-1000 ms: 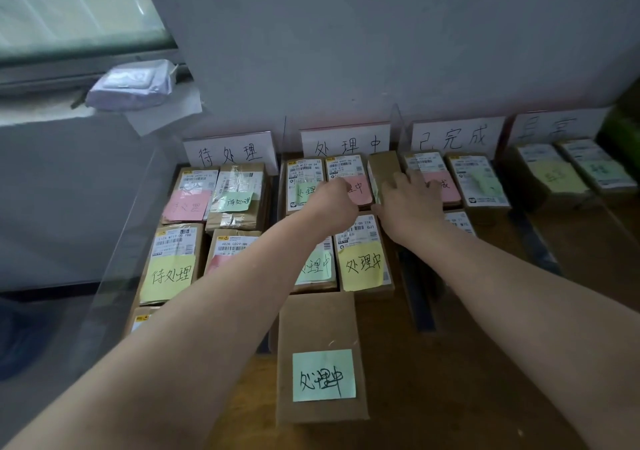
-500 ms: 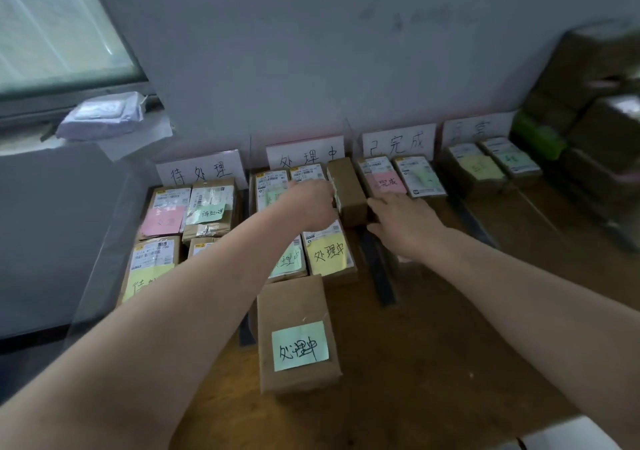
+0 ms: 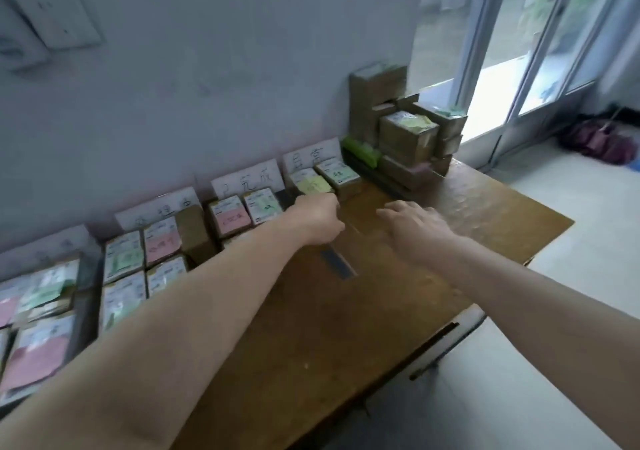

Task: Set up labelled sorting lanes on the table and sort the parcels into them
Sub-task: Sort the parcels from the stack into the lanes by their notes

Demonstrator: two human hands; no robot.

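Roughly halfway: parcels [image 3: 230, 215] are sitting in four lanes under labels [image 3: 247, 181], a stack [image 3: 405, 134] is waiting unsorted at the table's [image 3: 485, 207] far corner, right hand [image 3: 412, 221] is hovering spread and empty, left hand [image 3: 318, 214] is curling, contents hidden.

Both bare arms reach forward and away from the body, the left forearm [image 3: 207, 297] running up from the lower left and the right forearm [image 3: 519, 293] coming in from the right edge. The left hand [image 3: 318, 215] shows its back, with the fingers curled under into a loose fist and nothing showing in its grip. Just to its right and apart from it, the right hand [image 3: 412, 222] lies palm down, wrist straight, with its fingers stretched out and slightly spread.
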